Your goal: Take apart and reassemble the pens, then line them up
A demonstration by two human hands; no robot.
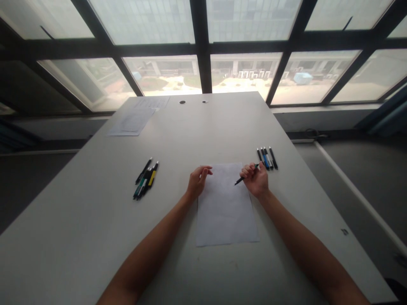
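Observation:
A blank white sheet of paper [227, 212] lies on the table before me. My right hand [256, 181] is closed around a dark pen [239, 181], palm turned up, over the sheet's upper right edge. The pen slants down to the left, its tip above the paper; I cannot tell whether it touches. At the sheet's upper left edge rests my left hand [197, 180], loosely curved, thumb and fingers a little apart, holding nothing. Several pens [267, 159] lie side by side just beyond my right hand. To the left is another bunch of pens [146, 180], some with green and yellow parts.
The white table [197, 135] reaches to a wall of windows [241, 72]. Papers [130, 123] lie at its far left, and two small round fittings [182, 102] sit near the far edge. A small dark mark [344, 231] shows near the right edge.

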